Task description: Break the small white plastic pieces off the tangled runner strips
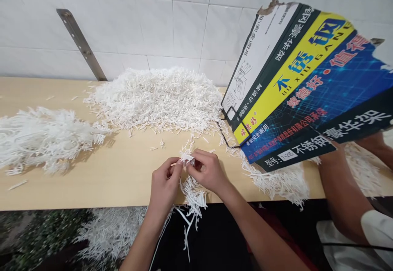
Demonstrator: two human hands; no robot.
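Observation:
My left hand (164, 185) and my right hand (207, 170) meet at the near edge of a light wooden table (123, 172). Both pinch the same small bundle of white plastic strips (186, 159) between fingertips. A longer tangle of joined white strips (193, 199) hangs from the hands over the table edge. A large heap of loose white sticks (159, 99) lies behind the hands against the tiled wall.
A second white heap (43, 138) sits at the table's left. A printed cardboard sheet (307, 82) leans at the right, with more white pieces (282, 181) under it. Another person's arm (344, 193) reaches in at the right. White pieces (110, 232) lie below the table.

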